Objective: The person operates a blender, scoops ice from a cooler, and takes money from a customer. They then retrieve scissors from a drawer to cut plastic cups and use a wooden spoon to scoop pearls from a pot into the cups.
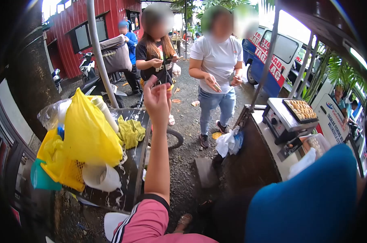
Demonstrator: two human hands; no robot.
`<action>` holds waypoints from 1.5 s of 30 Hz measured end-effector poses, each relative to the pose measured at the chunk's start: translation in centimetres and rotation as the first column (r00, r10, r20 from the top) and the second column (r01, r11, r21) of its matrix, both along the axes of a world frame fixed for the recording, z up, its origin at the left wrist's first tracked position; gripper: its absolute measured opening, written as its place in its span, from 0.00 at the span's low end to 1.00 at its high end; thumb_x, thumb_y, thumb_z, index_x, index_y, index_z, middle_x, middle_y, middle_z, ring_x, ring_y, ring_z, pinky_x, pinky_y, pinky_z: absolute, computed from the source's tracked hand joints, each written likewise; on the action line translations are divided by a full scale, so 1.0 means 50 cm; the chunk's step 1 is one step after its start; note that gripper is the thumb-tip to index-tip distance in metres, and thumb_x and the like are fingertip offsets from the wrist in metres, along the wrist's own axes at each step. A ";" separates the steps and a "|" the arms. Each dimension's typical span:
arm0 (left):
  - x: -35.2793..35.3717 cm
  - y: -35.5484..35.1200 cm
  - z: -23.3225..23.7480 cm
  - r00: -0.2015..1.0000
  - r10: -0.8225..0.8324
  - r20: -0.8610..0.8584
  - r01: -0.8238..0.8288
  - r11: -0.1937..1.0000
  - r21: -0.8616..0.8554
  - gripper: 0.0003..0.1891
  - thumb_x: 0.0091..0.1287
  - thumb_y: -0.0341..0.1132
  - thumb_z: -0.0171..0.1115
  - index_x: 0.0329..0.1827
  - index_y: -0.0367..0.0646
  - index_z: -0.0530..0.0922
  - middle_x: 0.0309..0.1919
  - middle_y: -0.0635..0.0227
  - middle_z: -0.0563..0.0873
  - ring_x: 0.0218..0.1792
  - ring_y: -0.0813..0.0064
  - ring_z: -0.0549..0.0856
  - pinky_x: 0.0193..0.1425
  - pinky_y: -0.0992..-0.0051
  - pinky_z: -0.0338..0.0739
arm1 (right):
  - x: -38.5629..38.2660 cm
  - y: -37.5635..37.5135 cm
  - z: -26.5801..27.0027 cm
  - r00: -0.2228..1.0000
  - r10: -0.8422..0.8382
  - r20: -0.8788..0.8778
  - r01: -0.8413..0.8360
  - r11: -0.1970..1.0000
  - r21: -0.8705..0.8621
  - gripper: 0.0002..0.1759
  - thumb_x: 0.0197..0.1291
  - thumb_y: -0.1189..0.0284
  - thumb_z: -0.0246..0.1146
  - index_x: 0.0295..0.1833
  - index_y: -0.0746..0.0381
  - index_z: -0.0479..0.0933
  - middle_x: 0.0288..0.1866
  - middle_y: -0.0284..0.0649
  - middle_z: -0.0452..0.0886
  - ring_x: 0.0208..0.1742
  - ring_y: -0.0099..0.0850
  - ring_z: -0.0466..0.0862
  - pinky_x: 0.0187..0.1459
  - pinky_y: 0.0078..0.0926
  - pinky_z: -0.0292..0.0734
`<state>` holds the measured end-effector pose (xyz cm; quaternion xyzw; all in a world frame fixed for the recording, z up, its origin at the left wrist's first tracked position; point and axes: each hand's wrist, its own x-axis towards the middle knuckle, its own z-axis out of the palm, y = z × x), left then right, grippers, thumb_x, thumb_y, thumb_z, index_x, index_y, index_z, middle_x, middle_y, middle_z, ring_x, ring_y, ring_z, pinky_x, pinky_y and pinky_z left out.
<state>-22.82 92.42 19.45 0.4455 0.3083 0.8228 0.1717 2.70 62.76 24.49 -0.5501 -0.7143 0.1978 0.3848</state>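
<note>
My left hand (157, 95) is raised in the middle of the view, at the end of a bare forearm in a pink sleeve (151, 220). Its fingers are curled and drawn together; a small dark spot shows near the fingertips, too small to name. The hand touches no surface. To its left, a black table (128, 178) carries a yellow plastic bag (88, 129), a yellow-green cloth (130, 132) and a white container (102, 178) lying tilted. My right hand is out of view.
Two people, in a black shirt (142, 52) and a white shirt (218, 58), stand ahead. At right, a counter (260, 125) bears a cooker (282, 117) with round food pieces in a tray (301, 110). Blue fabric (305, 198) fills the lower right. A pole (96, 44) rises behind the table.
</note>
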 end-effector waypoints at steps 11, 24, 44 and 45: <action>0.337 -0.784 -0.106 0.973 -0.229 -0.039 0.220 0.963 -0.156 0.16 0.79 0.40 0.43 0.59 0.38 0.71 0.27 0.62 0.83 0.10 0.91 0.68 0.10 0.88 0.55 | 0.270 -0.522 -0.334 0.961 -0.063 -0.269 0.023 0.988 -0.150 0.04 0.57 0.74 0.58 0.36 0.63 0.73 0.32 0.41 0.74 0.34 0.33 0.72 0.39 0.26 0.70; 0.531 -1.038 -0.012 0.831 -0.500 -0.245 0.491 0.865 -0.101 0.21 0.79 0.33 0.38 0.71 0.35 0.62 0.60 0.54 0.79 0.60 0.60 0.81 0.54 0.71 0.80 | 0.381 -0.632 -0.292 0.931 0.088 -0.353 -0.083 0.996 0.032 0.06 0.58 0.72 0.58 0.39 0.63 0.73 0.35 0.41 0.74 0.37 0.34 0.72 0.40 0.28 0.70; 0.469 -1.053 -0.031 0.914 -0.324 -0.243 0.311 0.946 -0.092 0.09 0.66 0.17 0.55 0.48 0.32 0.78 0.52 0.55 0.81 0.52 0.71 0.83 0.57 0.74 0.78 | 0.177 -0.110 0.316 0.951 0.291 -0.107 -0.151 0.737 0.658 0.10 0.59 0.69 0.58 0.43 0.63 0.72 0.39 0.43 0.75 0.42 0.36 0.73 0.43 0.30 0.71; 0.464 -1.052 -0.032 0.914 -0.326 -0.243 0.311 0.945 -0.097 0.09 0.66 0.17 0.55 0.47 0.32 0.78 0.52 0.55 0.81 0.52 0.71 0.83 0.58 0.74 0.78 | 0.174 -0.107 0.318 0.952 0.286 -0.107 -0.148 0.739 0.657 0.11 0.59 0.68 0.58 0.43 0.63 0.72 0.39 0.43 0.75 0.42 0.36 0.73 0.44 0.30 0.71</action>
